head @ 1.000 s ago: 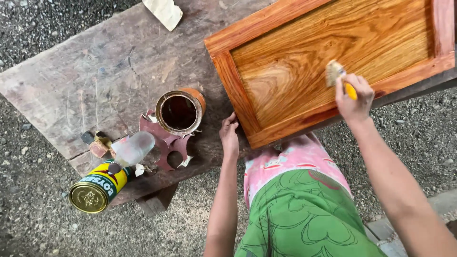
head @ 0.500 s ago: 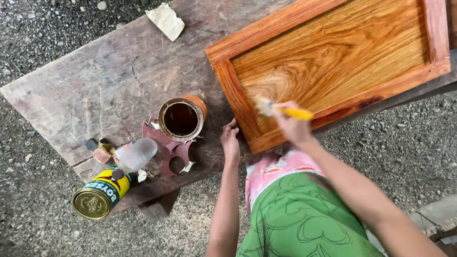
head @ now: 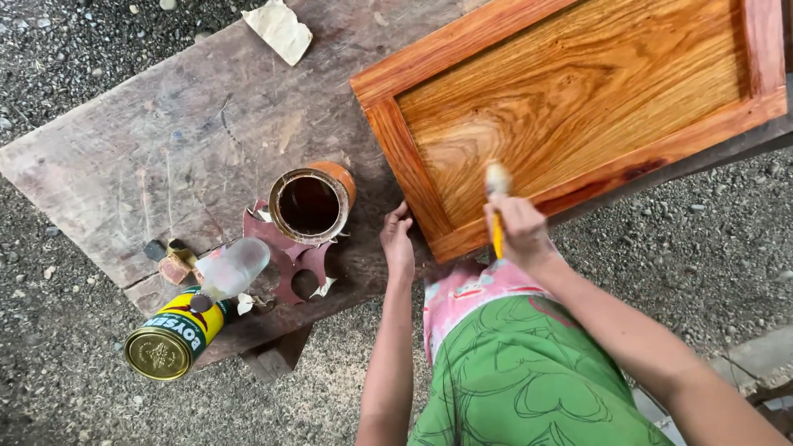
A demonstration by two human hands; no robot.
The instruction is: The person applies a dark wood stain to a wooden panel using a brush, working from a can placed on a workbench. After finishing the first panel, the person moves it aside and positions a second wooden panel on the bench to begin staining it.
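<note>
1. Right hand [head: 519, 233] clenched around yellow-handled paintbrush [head: 496, 192]; bristles rest on glossy orange-grained framed wooden panel [head: 578, 99], near its six-o'clock rail.
2. Left hand [head: 397, 244] released, fingertips touching the panel's corner.
3. At nine o'clock: open round tin of dark varnish [head: 310, 204], yellow-green lying can [head: 172, 339].
4. Rough grey plank table [head: 165, 157] beneath; crumpled sandpaper scrap [head: 281, 29] at eleven o'clock.

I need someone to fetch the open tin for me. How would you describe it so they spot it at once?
On the worn wooden bench, look just left of the orange framed panel. The open tin stands upright there on a reddish scrap, dark liquid inside; unlike the yellow can lying sideways at the bench edge, it has no lid.
</note>
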